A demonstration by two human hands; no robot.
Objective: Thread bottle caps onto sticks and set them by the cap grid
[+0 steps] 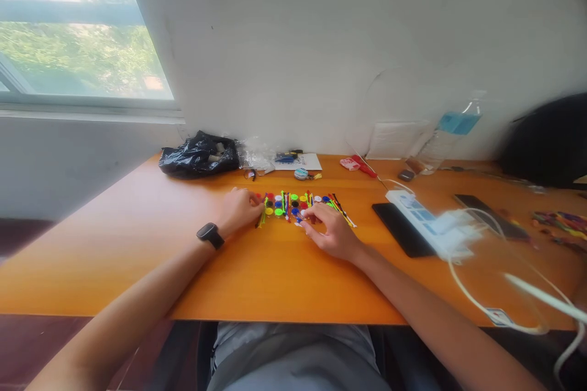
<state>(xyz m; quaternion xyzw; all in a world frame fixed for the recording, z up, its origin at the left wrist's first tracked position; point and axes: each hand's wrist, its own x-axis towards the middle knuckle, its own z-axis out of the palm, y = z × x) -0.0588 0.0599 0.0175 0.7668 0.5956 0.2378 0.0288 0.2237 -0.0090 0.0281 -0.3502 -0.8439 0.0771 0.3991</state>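
A cluster of small coloured round discs [288,203] and thin coloured sticks [342,209] lies in the middle of the orange table [137,244]. My left hand [239,210], with a black watch on its wrist, rests at the left end of the cluster, fingertips touching a green stick. At the cluster's right part lies my right hand [331,231], with its fingertips pinching at a small disc. The pieces are too small to tell exactly what each hand grips.
A black plastic bag [198,155] and clear wrapping sit at the back by the wall. A white power strip [424,220] with cables, two dark phones [401,229], a water bottle [447,137] and a black bag [548,140] are on the right.
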